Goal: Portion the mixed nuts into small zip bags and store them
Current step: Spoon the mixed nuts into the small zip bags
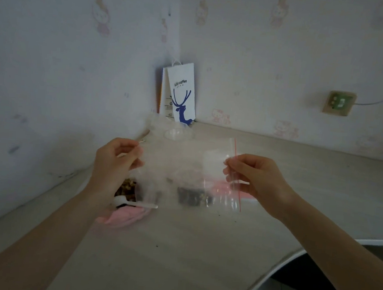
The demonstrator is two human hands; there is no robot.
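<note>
Clear zip bag (216, 170), one, pinched by left hand (114, 160), right hand (257, 181), one spoon (133, 203)

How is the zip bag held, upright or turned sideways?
Turned sideways: the zip bag's red strip runs top to bottom, where the right hand pinches it.

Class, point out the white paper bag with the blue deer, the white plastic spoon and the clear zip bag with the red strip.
White paper bag (181, 92): head view, printed front.
White plastic spoon (143, 205): head view, handle.
Clear zip bag (206, 169): head view, clear wall between the hands.
</note>
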